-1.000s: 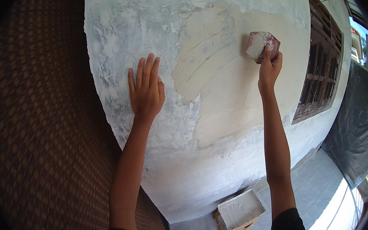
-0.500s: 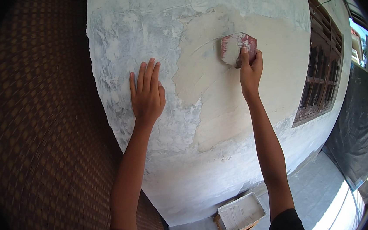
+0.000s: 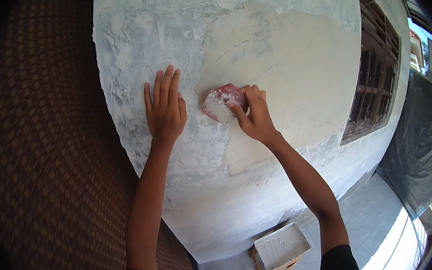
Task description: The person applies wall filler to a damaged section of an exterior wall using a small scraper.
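A: Left hand?

B: My left hand [image 3: 165, 111] is lying flat on the wall [image 3: 191, 199], all 5 fingers [image 3: 163, 85] stretched out and close together, pointing up. It's gripping nothing, just pressing palm-down on the rough grey-white part.

A: Right hand?

B: My right hand [image 3: 255, 116] is closing around a small red scraper pad [image 3: 222, 102]. Fingers are curling over its right edge and back, and my thumb is lying across its lower face. So closed on it, not wide open. The pad is smeared with whitish putty and I'm pressing it against the wall.

A: Where is the pad relative to your fingers?

B: Just left of my right fingertips, and just right of my left thumb, between the 2 hands. It's near the left hand but not touching it.

A: What's around it?

B: The pad is sitting at the left edge of the smooth cream patch [image 3: 293, 77], which is spreading up and right of my right fingers. Rough unfinished plaster is running under and left of my left fingers.

A: Anything else?

B: A tray [image 3: 281, 246] with white putty is lying on the floor well below both hands, between my forearms. A brown barred window [image 3: 373, 87] is showing far right of my right fingers. A dark woven panel [image 3: 49, 165] is standing left of my left hand.
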The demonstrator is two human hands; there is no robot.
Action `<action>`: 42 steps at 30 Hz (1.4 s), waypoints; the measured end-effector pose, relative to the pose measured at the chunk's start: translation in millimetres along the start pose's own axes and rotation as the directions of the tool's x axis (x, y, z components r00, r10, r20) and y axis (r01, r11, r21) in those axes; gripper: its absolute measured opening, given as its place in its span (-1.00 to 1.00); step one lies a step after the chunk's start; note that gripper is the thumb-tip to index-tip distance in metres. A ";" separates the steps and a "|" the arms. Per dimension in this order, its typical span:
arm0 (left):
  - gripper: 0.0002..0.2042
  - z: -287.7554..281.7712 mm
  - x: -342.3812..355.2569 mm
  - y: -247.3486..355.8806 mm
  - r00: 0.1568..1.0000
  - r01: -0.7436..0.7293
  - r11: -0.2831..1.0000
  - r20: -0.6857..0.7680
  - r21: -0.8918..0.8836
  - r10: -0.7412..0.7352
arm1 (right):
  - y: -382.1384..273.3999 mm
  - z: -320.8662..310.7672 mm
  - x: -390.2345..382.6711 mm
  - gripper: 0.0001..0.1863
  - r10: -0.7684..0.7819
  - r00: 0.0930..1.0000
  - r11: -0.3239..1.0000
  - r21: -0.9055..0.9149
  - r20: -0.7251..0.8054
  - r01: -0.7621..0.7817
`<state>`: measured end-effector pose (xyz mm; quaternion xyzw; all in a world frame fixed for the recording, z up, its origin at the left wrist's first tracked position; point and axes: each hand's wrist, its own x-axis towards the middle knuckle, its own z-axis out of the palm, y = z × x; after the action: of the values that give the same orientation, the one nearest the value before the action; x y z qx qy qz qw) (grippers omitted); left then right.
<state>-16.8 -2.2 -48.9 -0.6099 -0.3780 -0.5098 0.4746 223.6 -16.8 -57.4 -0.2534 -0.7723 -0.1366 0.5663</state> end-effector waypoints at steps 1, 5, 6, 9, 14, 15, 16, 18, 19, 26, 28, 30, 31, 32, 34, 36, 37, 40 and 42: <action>-0.50 -0.8 0.9 -0.4 1.000 0.000 1.000 0.007 0.000 0.000 | -0.4 9.9 -7.8 -0.74 -0.109 0.993 0.987 -0.111 0.055 0.115; -0.51 -3.0 -0.4 -1.5 1.000 0.006 1.000 0.017 0.008 -0.006 | 38.1 -22.9 15.6 -0.73 0.106 0.959 0.980 -0.135 -0.262 -0.145; -0.51 -0.7 2.3 2.3 1.000 0.004 1.000 0.011 -0.001 -0.004 | 61.3 -44.9 21.5 -0.71 0.348 0.865 0.937 0.102 -0.362 -0.334; -0.51 3.3 5.5 9.4 1.000 0.000 1.000 -0.002 -0.006 0.000 | 105.3 -94.8 23.6 -0.69 0.512 0.531 0.857 0.359 -0.675 -0.369; -0.51 -0.3 -0.6 1.2 1.000 0.009 1.000 0.012 0.026 -0.009 | 40.5 -47.9 12.0 -0.67 0.459 0.796 0.845 0.470 -0.394 -0.254; -0.51 -1.3 -1.6 0.1 1.000 0.007 1.000 0.015 0.025 -0.007 | 29.7 -29.1 2.2 -0.68 0.272 0.906 0.953 0.221 -0.324 -0.207; -0.51 -0.5 -1.3 0.0 1.000 0.003 1.000 0.013 0.020 -0.003 | 26.7 -17.7 -3.8 -0.68 0.095 0.976 0.994 -0.034 -0.195 -0.104; -0.51 0.5 -1.5 0.5 1.000 -0.001 1.000 0.014 0.016 0.000 | 28.8 -15.3 -2.1 -0.69 0.089 0.975 0.991 -0.077 -0.201 -0.106; -0.51 -1.0 -1.6 -1.1 1.000 -0.001 1.000 0.014 0.018 0.001 | 30.1 -13.0 1.2 -0.70 0.080 0.975 0.988 -0.115 -0.207 -0.106; -0.50 2.0 3.1 7.1 1.000 0.007 1.000 0.000 0.014 -0.007 | 60.8 -71.2 18.2 -0.71 0.466 0.739 0.836 0.516 -0.486 -0.187; -0.50 1.3 2.2 3.8 1.000 0.007 1.000 -0.002 0.020 -0.007 | 36.0 -42.6 10.8 -0.73 0.342 0.897 0.885 0.416 -0.281 -0.207; -0.50 -0.8 -1.6 1.0 1.000 0.007 1.000 0.007 0.028 -0.007 | 1.8 -9.0 1.6 -0.77 0.046 0.992 0.998 0.055 -0.119 -0.040; -0.50 -2.2 0.5 1.9 1.000 0.005 1.000 0.001 0.016 -0.005 | -9.5 3.1 -3.0 -0.78 -0.047 0.999 0.998 0.040 -0.004 0.047; -0.51 -3.1 1.8 2.1 1.000 0.002 1.000 -0.005 0.007 -0.002 | -15.4 16.2 -7.6 -0.77 -0.134 0.989 0.990 -0.031 0.066 0.136; -0.51 -2.6 2.1 2.1 1.000 0.001 1.000 0.000 0.004 -0.002 | -14.7 26.1 -10.1 -0.77 -0.219 0.967 0.972 -0.058 0.133 0.228; -0.51 -1.1 0.2 1.2 1.000 0.003 1.000 0.006 0.004 -0.003 | -9.8 29.3 -6.0 -0.77 -0.146 0.989 0.968 -0.202 0.024 0.148; -0.51 -1.0 -0.5 0.1 1.000 0.002 1.000 0.005 -0.002 -0.002 | 0.2 27.1 -2.7 -0.78 -0.122 0.992 0.962 -0.251 -0.042 0.108; -0.51 0.5 0.9 1.7 1.000 -0.007 1.000 -0.004 -0.011 0.007 | 30.9 -0.1 13.8 -0.76 -0.022 0.950 0.932 -0.351 -0.313 -0.094; -0.51 0.2 2.6 3.3 1.000 -0.018 1.000 -0.014 -0.014 0.018 | 43.4 -49.3 36.6 -0.73 0.127 0.814 0.904 -0.272 -0.567 -0.330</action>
<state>-13.1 -2.9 -47.0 -0.6132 -0.3656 -0.5124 0.4773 278.6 3.5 -10.3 -0.3961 -0.5075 -0.2700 0.7160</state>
